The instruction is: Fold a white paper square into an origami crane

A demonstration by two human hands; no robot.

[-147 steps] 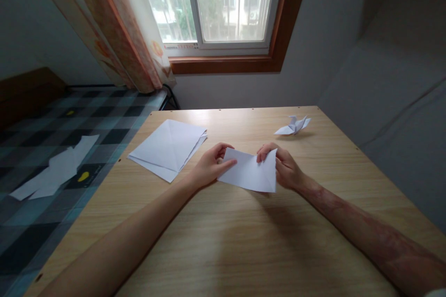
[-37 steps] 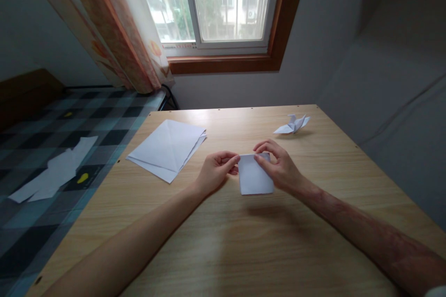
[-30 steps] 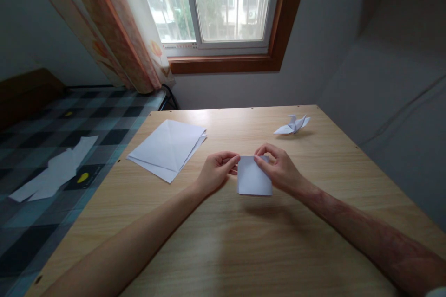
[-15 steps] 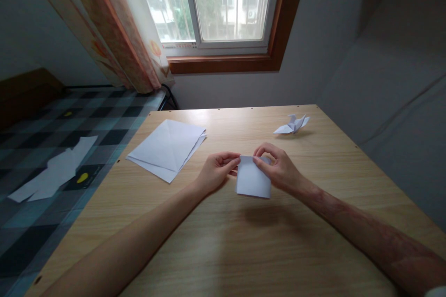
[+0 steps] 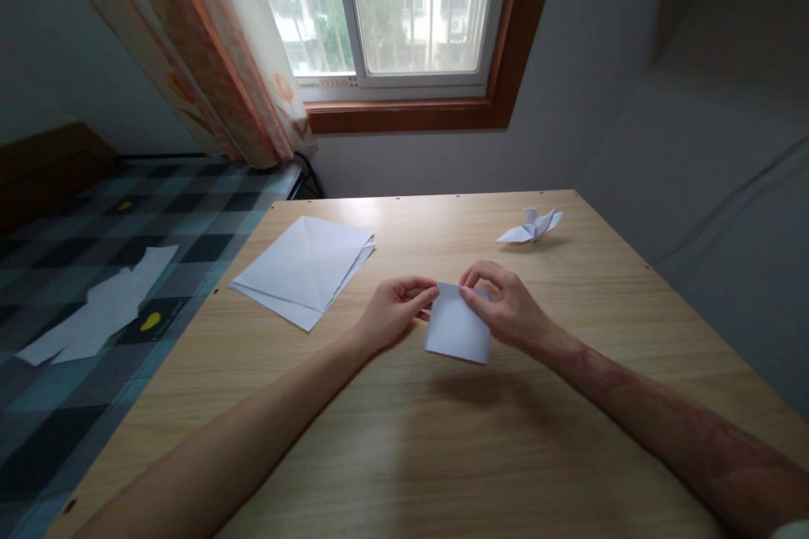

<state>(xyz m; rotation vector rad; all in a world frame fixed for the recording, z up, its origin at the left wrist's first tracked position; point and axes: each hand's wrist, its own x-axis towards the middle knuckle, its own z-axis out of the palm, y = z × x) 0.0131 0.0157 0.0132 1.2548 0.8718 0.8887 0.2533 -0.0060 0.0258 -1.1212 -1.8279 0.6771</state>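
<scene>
A small folded white paper square (image 5: 458, 328) is held just above the wooden table (image 5: 442, 438), near its middle. My left hand (image 5: 390, 313) pinches the paper's upper left corner with thumb and fingers closed. My right hand (image 5: 506, 307) pinches the upper right corner the same way. The paper hangs tilted, its lower edge toward me.
A stack of folded white sheets (image 5: 307, 269) lies on the table to the left. A finished white paper bird (image 5: 529, 227) sits at the far right. White paper scraps (image 5: 101, 307) lie on the checked bed cover (image 5: 76, 404) beyond the table's left edge. A window (image 5: 392, 4) and curtain (image 5: 215, 50) are behind.
Since five seconds ago the wide sheet has been folded into a small square. In the last second the square has tipped and dropped slightly toward me; both hands stay pinched on it.
</scene>
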